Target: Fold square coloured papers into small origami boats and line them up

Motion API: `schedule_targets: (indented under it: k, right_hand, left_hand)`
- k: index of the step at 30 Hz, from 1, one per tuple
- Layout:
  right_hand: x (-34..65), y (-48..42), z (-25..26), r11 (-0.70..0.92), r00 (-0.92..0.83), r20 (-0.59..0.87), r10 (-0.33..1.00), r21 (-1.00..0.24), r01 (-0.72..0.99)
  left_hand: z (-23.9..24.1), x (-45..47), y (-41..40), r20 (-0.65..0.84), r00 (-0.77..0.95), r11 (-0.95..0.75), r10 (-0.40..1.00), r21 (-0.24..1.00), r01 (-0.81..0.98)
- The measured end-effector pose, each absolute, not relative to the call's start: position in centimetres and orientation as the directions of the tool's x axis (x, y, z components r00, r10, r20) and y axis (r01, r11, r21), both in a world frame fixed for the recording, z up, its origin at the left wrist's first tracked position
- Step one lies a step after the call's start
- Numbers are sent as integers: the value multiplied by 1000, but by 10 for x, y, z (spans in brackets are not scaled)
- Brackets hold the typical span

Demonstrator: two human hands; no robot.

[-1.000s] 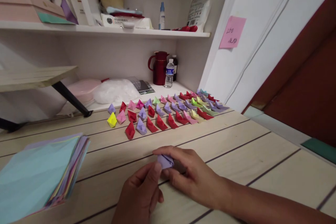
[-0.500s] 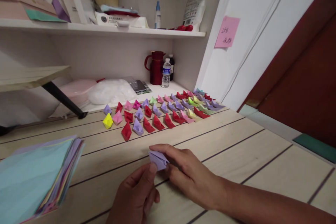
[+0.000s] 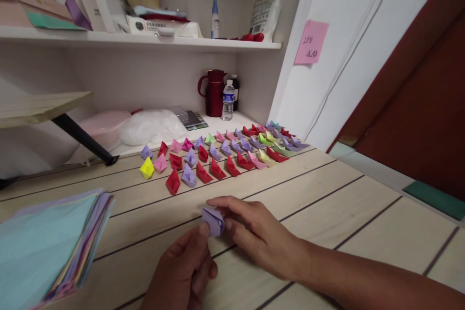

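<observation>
My left hand (image 3: 189,256) is closed, with its thumb and fingers pinching the lower left corner of a small purple folded paper (image 3: 212,221). The paper is held above the table, and a pocket gapes on its right side. On the other side, my right hand (image 3: 259,232) curls around the same piece. Its index finger reaches over the top and its thumb is at the right edge; the other fingertips are partly hidden. Beyond my hands stand rows of small paper boats in red, purple, pink, yellow and green, the nearest a red paper boat (image 3: 173,182).
A stack of coloured paper sheets (image 3: 43,237) lies at the left on the plank-patterned table (image 3: 327,213). Behind the boats are a dark red jug (image 3: 214,94), a water bottle (image 3: 228,101) and a white plastic bag (image 3: 152,127). A black-legged small shelf (image 3: 82,133) juts in from the left.
The purple folded paper has turned between my hands and its pocket gapes wider. Both hands stay close around it. The view has shifted slightly.
</observation>
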State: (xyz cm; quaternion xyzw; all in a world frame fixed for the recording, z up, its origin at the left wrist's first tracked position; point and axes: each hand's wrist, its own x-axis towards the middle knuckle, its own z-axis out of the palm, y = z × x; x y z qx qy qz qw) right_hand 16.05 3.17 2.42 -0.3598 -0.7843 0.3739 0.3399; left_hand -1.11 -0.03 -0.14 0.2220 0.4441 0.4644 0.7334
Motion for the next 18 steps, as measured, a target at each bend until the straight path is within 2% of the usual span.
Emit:
schedule_targets:
  k: [3, 9, 14, 18]
  right_hand:
    - [162, 34, 23, 450, -495, 266, 827, -841, 301]
    - [161, 34, 23, 516, -469, 365, 805, -821, 246]
    - [160, 33, 22, 474, -490, 309, 815, -842, 257]
    - [160, 33, 22, 546, -504, 374, 778, -800, 250]
  left_hand:
    - [-1, -11, -1, -451, 163, 469, 878, 734, -491]
    - [-2, -12, -3, -419, 187, 453, 888, 739, -499]
    - [1, -10, -3, -436, 166, 456, 884, 732, -506]
    - [1, -7, -3, -422, 157, 438, 893, 738, -513]
